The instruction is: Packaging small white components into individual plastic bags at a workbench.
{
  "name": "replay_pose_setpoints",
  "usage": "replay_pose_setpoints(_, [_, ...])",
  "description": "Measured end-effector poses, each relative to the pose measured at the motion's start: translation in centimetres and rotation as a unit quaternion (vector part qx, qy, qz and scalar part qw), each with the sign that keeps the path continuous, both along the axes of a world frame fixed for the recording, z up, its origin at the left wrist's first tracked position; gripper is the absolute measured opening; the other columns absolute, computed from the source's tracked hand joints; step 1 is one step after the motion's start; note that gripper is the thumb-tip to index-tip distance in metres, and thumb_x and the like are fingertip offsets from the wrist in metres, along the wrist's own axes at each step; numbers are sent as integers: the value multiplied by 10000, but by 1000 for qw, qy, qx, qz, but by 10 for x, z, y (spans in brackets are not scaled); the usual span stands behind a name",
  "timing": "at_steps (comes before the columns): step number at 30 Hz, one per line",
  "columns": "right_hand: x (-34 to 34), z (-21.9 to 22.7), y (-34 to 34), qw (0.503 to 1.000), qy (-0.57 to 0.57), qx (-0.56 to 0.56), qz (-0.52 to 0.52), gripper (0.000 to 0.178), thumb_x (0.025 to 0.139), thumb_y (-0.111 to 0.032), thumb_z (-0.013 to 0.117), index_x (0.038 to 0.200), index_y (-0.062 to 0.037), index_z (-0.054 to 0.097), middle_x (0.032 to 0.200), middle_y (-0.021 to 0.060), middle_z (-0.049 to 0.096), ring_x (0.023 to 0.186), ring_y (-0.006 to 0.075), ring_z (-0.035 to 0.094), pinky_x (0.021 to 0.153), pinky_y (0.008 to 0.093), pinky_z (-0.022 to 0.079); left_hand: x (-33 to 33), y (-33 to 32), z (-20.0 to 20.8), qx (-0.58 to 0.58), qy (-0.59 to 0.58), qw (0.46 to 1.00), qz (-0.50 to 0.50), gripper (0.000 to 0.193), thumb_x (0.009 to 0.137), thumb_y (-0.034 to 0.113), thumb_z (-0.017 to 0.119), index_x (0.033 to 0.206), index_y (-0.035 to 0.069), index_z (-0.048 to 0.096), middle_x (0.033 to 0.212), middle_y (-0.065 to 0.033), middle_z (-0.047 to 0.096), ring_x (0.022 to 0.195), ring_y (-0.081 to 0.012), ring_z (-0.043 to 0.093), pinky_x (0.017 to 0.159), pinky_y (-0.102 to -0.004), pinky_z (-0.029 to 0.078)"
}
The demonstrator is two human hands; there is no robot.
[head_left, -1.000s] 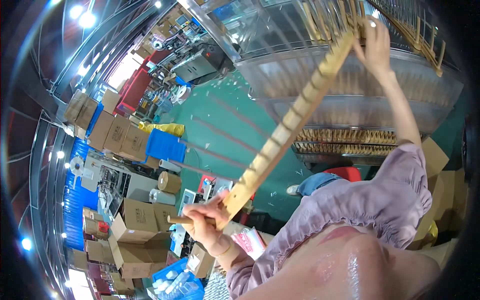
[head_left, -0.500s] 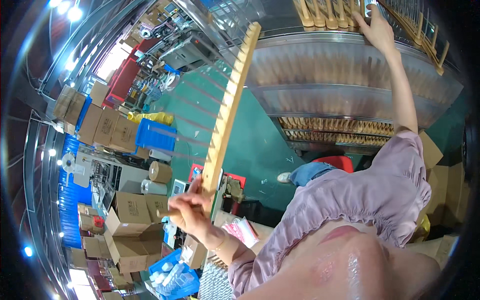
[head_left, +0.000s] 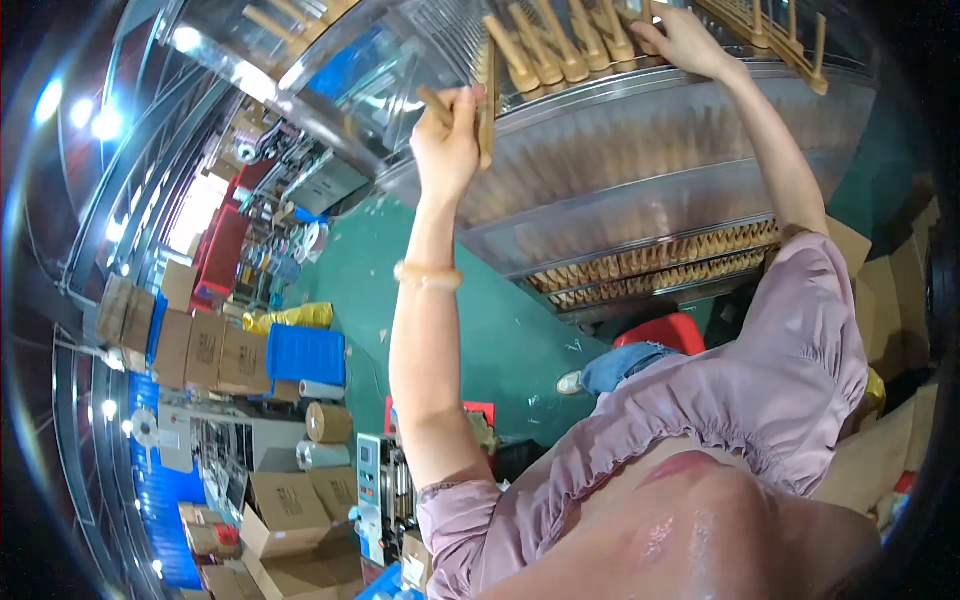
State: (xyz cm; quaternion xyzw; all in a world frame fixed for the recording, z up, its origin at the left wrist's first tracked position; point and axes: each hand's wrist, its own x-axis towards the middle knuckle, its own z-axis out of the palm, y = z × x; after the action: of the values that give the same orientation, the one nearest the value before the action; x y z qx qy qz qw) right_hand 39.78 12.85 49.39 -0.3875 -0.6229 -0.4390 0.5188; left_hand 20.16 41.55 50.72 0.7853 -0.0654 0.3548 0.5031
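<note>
My left hand (head_left: 447, 145) is closed around the short wooden handle of a wooden bar (head_left: 487, 125) set with a row of thin metal rods. This bar stands steeply over the front left edge of a large metal cabinet (head_left: 640, 130). On top of the cabinet, several similar wooden bars (head_left: 571, 65) lie side by side, their ends toward me. My right hand (head_left: 690, 45) reaches to the right end of that row, fingers bent around a wooden bar; the fingertips are partly hidden. Farther right rests another wooden bar with upright pegs (head_left: 765, 45).
Lower cabinet shelves hold rows of wooden pieces (head_left: 660, 265). A red stool (head_left: 665, 332) stands beneath. On the left are cardboard boxes (head_left: 285, 510), a blue crate (head_left: 305, 357) and a small machine with a panel (head_left: 372, 490). The floor (head_left: 380, 280) is green.
My left hand has carried its wooden bar up and forward from beside me to the cabinet top. My right hand has shifted left along the row. The view has turned slightly.
</note>
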Motion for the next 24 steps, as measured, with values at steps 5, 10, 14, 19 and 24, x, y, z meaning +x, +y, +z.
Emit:
replay_pose_setpoints(5, [-35, 10, -3, 838, 251, -293, -386, 321, 879, -249, 579, 1096, -20, 518, 934, 210, 613, 909, 362, 596, 785, 426, 466, 81, -2, 2, -13, 5, 996, -85, 253, 944, 241, 549, 992, 0, 608, 810, -65, 663, 530, -53, 453, 475, -223, 358])
replay_pose_setpoints(10, [-23, 6, -1, 850, 193, -301, -388, 287, 911, -257, 550, 1026, 5, 528, 956, 229, 601, 875, 384, 589, 743, 414, 473, 125, -3, 6, 44, 85, 991, -89, 267, 931, 239, 553, 1074, 16, 579, 907, -70, 661, 881, -160, 610, 790, -298, 470])
replay_pose_setpoints(14, [-38, -2, 4, 841, 247, -214, -430, 325, 902, -266, 570, 1074, 5, 519, 1044, 230, 575, 915, 391, 569, 790, 432, 448, 132, 3, -7, -2, 54, 988, -148, 478, 936, 308, 542, 1302, 37, 398, 1145, -137, 585, 982, -212, 585, 838, -329, 458])
replay_pose_setpoints(19, [-105, -2, -67, 711, -38, 258, -653, 460, 825, -240, 660, 1183, -4, 495, 1068, 184, 577, 1025, 381, 525, 892, 473, 393, 113, 6, 1, -38, 25, 988, -146, 752, 906, 410, 559, 1437, 96, 129, 1352, -204, 403, 1070, -279, 545, 886, -339, 441])
replay_pose_setpoints(24, [-39, -11, -169, 691, 204, 175, -671, 770, 805, -345, 668, 1345, 33, 270, 1277, 308, 409, 1127, 443, 455, 968, 441, 371, 87, -25, 9, 69, 89, 987, -117, 895, 857, 506, 582, 1455, 119, 40, 1385, -241, 345, 1190, -316, 461, 971, -357, 390])
